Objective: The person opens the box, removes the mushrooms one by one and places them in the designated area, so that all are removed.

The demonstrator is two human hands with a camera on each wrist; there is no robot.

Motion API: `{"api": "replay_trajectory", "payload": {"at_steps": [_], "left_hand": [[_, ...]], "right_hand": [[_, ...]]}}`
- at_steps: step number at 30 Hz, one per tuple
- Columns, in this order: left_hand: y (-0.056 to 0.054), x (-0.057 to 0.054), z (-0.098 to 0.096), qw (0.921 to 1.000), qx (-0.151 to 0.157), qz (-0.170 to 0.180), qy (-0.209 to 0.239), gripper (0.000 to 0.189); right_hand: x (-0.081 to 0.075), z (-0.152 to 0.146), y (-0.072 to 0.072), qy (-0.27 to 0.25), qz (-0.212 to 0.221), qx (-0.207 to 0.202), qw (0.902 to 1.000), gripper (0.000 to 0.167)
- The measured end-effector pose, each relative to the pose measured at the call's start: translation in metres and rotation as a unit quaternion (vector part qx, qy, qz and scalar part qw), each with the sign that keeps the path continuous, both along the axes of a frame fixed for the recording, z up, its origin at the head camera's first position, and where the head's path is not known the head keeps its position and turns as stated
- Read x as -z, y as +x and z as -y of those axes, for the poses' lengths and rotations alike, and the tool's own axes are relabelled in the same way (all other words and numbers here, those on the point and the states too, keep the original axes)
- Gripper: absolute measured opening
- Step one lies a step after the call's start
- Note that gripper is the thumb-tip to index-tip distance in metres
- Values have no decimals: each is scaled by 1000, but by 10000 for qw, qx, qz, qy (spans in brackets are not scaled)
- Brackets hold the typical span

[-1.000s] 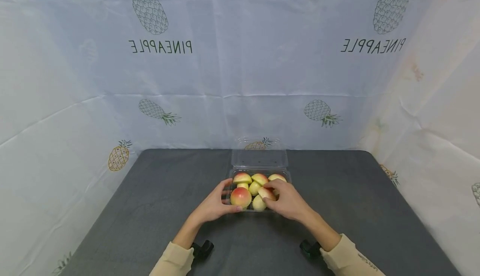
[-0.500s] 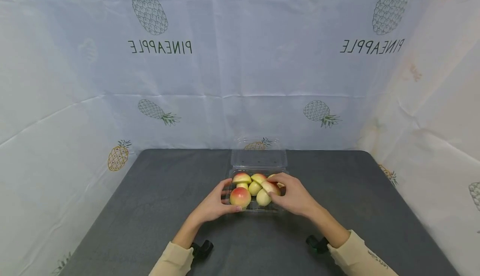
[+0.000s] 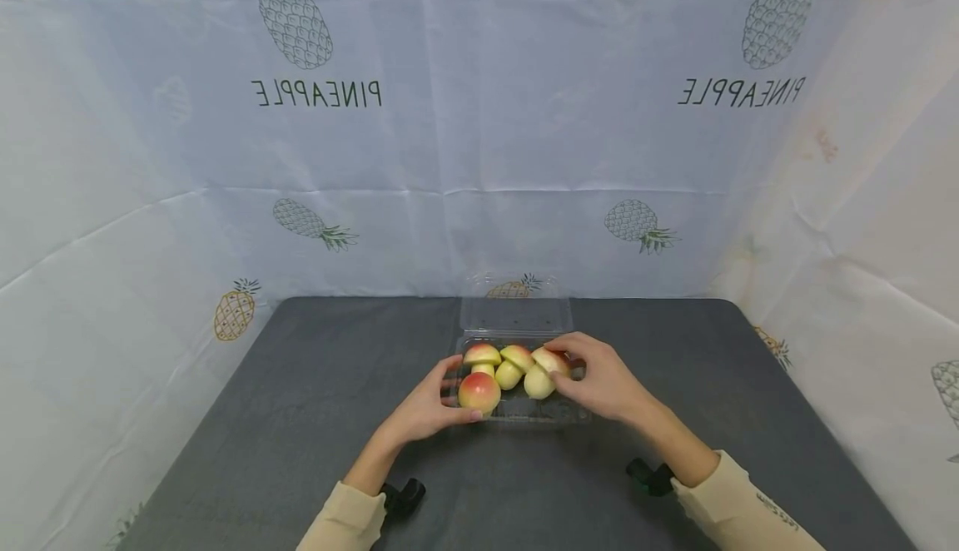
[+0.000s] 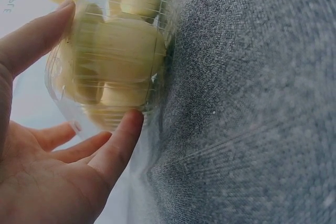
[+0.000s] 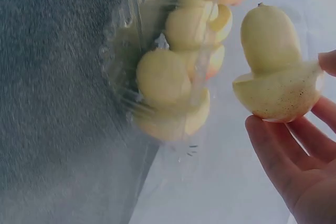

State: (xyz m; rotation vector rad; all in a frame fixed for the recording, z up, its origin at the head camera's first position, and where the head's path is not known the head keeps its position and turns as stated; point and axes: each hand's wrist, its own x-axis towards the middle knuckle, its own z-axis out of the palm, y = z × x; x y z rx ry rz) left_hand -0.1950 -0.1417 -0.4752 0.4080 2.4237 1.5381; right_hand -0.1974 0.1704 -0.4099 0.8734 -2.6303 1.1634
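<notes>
A clear plastic box (image 3: pixel 528 408) holds several mushrooms with red-and-yellow caps and pale stems. My left hand (image 3: pixel 427 405) grips its left end, thumb at the front rim and fingers against the side wall. Close by the thumb sits the front-left mushroom (image 3: pixel 479 391); behind it lies another mushroom (image 3: pixel 482 355), with a third mushroom (image 3: pixel 509 374) in the middle. My right hand (image 3: pixel 603 376) pinches a mushroom (image 5: pixel 278 87) by its cap, holding it above the box's right part. From the head view, that mushroom hides what lies at the back right.
The box's hinged lid (image 3: pixel 517 315) stands raised at the back, near the fabric backdrop (image 3: pixel 487 118) printed with pineapples. A dark grey tabletop (image 3: pixel 360 343) extends around the box. Black straps (image 3: pixel 404 498) circle the wrists.
My right hand has lifted the mushroom from the front right of the box and carried it right and back. The left hand keeps its place on the box.
</notes>
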Motion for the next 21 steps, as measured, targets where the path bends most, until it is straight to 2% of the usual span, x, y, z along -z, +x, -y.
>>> {"api": "replay_trajectory", "payload": {"at_steps": [7, 21], "left_hand": [[2, -4, 0, 10000, 60, -15, 40, 101], [1, 0, 0, 10000, -6, 26, 15, 101]], "right_hand": [[-8, -12, -1, 44, -159, 129, 9998, 35], [-16, -40, -4, -97, -259, 475, 9985, 36]]}}
